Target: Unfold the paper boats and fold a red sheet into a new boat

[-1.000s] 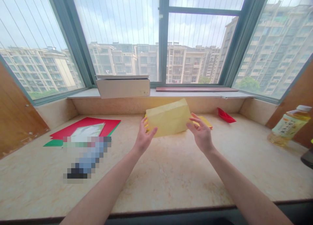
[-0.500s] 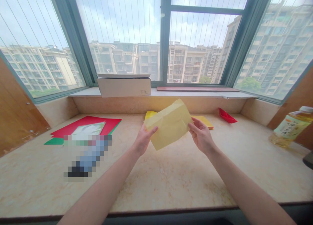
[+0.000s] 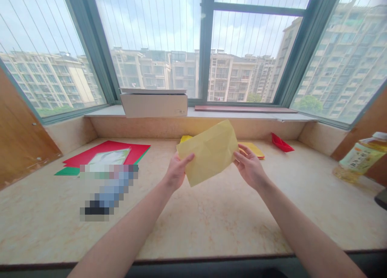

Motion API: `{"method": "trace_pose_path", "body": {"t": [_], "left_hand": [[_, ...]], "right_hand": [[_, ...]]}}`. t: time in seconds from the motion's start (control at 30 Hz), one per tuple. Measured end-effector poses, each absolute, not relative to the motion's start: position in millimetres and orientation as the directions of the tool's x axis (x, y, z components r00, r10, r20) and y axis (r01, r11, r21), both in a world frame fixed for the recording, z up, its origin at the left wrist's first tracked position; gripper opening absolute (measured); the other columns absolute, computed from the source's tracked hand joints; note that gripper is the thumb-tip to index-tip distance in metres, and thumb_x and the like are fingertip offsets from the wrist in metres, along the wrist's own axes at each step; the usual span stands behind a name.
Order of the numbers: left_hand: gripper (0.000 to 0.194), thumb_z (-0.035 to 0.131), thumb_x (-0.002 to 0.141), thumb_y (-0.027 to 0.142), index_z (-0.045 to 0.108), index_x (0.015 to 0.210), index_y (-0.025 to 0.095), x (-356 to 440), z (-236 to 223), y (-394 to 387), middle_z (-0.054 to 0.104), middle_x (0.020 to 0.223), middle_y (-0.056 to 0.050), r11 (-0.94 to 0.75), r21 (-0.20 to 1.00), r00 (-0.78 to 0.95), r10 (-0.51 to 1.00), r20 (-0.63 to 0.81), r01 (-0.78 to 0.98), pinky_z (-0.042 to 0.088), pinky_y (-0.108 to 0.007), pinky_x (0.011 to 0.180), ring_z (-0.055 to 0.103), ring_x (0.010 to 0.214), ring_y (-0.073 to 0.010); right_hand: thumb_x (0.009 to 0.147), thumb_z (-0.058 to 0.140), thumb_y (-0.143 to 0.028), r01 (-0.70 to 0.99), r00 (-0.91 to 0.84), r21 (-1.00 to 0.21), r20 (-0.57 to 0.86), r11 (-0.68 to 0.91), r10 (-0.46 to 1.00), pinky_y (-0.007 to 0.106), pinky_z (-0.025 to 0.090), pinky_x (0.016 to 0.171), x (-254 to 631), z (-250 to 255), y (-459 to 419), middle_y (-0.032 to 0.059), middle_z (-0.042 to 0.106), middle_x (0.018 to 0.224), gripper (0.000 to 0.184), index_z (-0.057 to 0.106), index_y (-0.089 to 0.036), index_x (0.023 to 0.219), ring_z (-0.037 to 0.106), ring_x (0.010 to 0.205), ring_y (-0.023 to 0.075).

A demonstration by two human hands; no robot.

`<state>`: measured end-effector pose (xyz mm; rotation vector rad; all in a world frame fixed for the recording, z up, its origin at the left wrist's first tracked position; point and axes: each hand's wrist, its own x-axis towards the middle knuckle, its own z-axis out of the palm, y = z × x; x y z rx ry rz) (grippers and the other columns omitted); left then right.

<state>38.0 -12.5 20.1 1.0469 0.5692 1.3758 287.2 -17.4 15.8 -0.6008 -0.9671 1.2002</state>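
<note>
A creased sheet of yellow paper [image 3: 210, 155] is held up, tilted, above the marble-patterned counter. My left hand [image 3: 178, 169] is closed on its left edge, thumb lying on the near face. At the right edge, my right hand [image 3: 249, 165] pinches the sheet between thumb and fingers. Behind the sheet, partly covered, a yellow paper piece [image 3: 185, 139] shows on the left and a stack of yellow paper [image 3: 253, 149] on the right. Further right rests a red folded paper boat [image 3: 281, 143].
Red sheets [image 3: 139, 149] and a green sheet [image 3: 67, 171] lie at the left under a clear packet [image 3: 105, 157], beside a pixelated object [image 3: 113, 191]. A bottle [image 3: 361, 159] of yellowish liquid stands at right. A white box [image 3: 154, 104] sits on the windowsill.
The yellow sheet has turned slightly and shows flatter and wider to me. Both hands keep their hold at its edges, almost in the same place.
</note>
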Motion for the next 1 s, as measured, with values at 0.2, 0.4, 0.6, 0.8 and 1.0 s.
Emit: {"method": "trace_pose_path", "body": {"t": [0.2, 0.4, 0.6, 0.8, 1.0], "left_hand": [[0.059, 0.078, 0.076, 0.029, 0.057, 0.129, 0.017, 37.8, 20.9, -16.0, 0.073, 0.112, -0.012, -0.081, 0.837, 0.125, 0.976, 0.176, -0.542, 0.054, -0.041, 0.093, 0.069, 0.105, -0.0273], [0.055, 0.077, 0.077, 0.024, 0.058, 0.128, 0.017, 42.3, 14.5, -23.4, 0.066, 0.127, -0.014, 0.052, 0.865, 0.348, 0.926, 0.144, -0.499, 0.052, -0.042, 0.097, 0.065, 0.113, -0.0297], [0.053, 0.081, 0.072, 0.027, 0.062, 0.12, 0.017, 49.1, 5.4, -19.9, 0.067, 0.125, -0.014, -0.02, 0.881, 0.206, 0.97, 0.132, -0.473, 0.046, -0.045, 0.103, 0.062, 0.116, -0.0312], [0.054, 0.081, 0.072, 0.032, 0.062, 0.119, 0.016, 51.3, 5.1, -22.9, 0.068, 0.122, -0.015, -0.004, 0.894, 0.268, 0.953, 0.138, -0.447, 0.05, -0.044, 0.096, 0.065, 0.109, -0.0314], [0.055, 0.065, 0.083, 0.055, 0.06, 0.124, 0.018, 56.9, 1.0, -26.1, 0.067, 0.124, -0.015, 0.061, 0.855, 0.348, 0.926, 0.143, -0.514, 0.049, -0.045, 0.097, 0.061, 0.117, -0.0336]], "right_hand": [[0.068, 0.082, -0.038, -0.214, 0.072, -0.933, 0.279, 0.288, 0.958, 0.023, 0.047, 0.052, 280.3, 9.0, -17.2, 0.0008, 0.072, 0.098, 0.065, 0.056, -0.027, 0.126, 0.059, 0.067, 0.0121], [0.07, 0.081, -0.038, -0.148, 0.233, -0.91, 0.349, 0.387, 0.908, 0.024, 0.046, 0.054, 281.1, 6.4, -15.3, 0.0003, 0.071, 0.091, 0.069, 0.053, -0.025, 0.132, 0.053, 0.059, 0.0102], [0.078, 0.075, -0.04, -0.164, 0.072, -0.871, 0.459, 0.464, 0.886, 0.038, 0.054, 0.085, 277.5, 6.3, -19.2, 0.0055, 0.072, 0.108, 0.073, 0.043, -0.028, 0.142, 0.067, 0.096, 0.0225], [0.089, 0.061, -0.045, 0.219, -0.137, -0.81, 0.527, 0.544, 0.839, 0.049, 0.048, 0.102, 261.3, -23.2, -20.6, 0.0106, 0.069, 0.121, 0.043, 0.063, -0.024, 0.127, 0.062, 0.115, 0.0309], [0.098, 0.044, -0.027, 0.382, -0.344, -0.572, 0.641, 0.726, 0.686, 0.05, 0.041, 0.109, 262.2, -28.4, -22.9, 0.0089, 0.045, 0.149, 0.045, 0.049, -0.032, 0.142, 0.046, 0.135, 0.0283]]}}
